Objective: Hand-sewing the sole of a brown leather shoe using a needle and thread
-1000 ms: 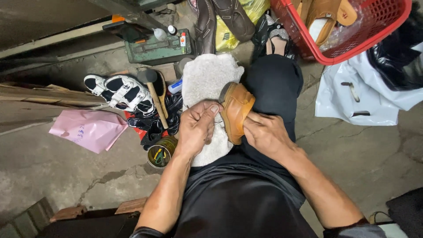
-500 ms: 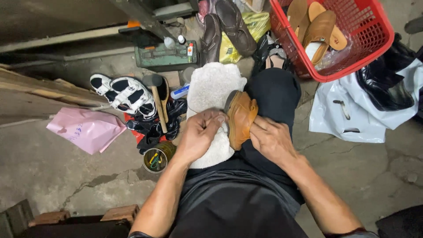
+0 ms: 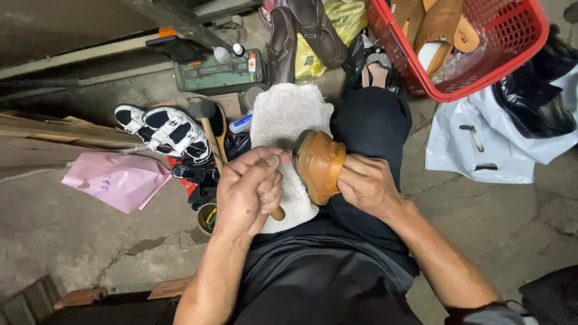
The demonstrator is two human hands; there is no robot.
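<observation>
My right hand [image 3: 366, 185] grips a tan leather shoe [image 3: 319, 164] and holds it on its side over my lap. My left hand [image 3: 250, 191] is closed around a wooden-handled tool [image 3: 277, 212], its thumb and fingertips close to the shoe's sole edge. The tool's working end is hidden by my fingers. Under both lies a white fleecy cloth [image 3: 283, 117] spread over my left knee, with black trousers [image 3: 368, 123] beside it.
A red plastic basket [image 3: 519, 43] with tan sandals stands at top right, above white and black plastic bags [image 3: 481, 138]. White sandals [image 3: 164, 127], a hammer [image 3: 205, 114], a small tin [image 3: 206, 218], a pink bag [image 3: 115, 179], a green metal box [image 3: 218, 73] and brown shoes [image 3: 301, 30] lie on the concrete floor.
My left hand has drawn back from the shoe's sole and closed into a fist on the tool handle. The view has shifted slightly; the shoe stays in my right hand.
</observation>
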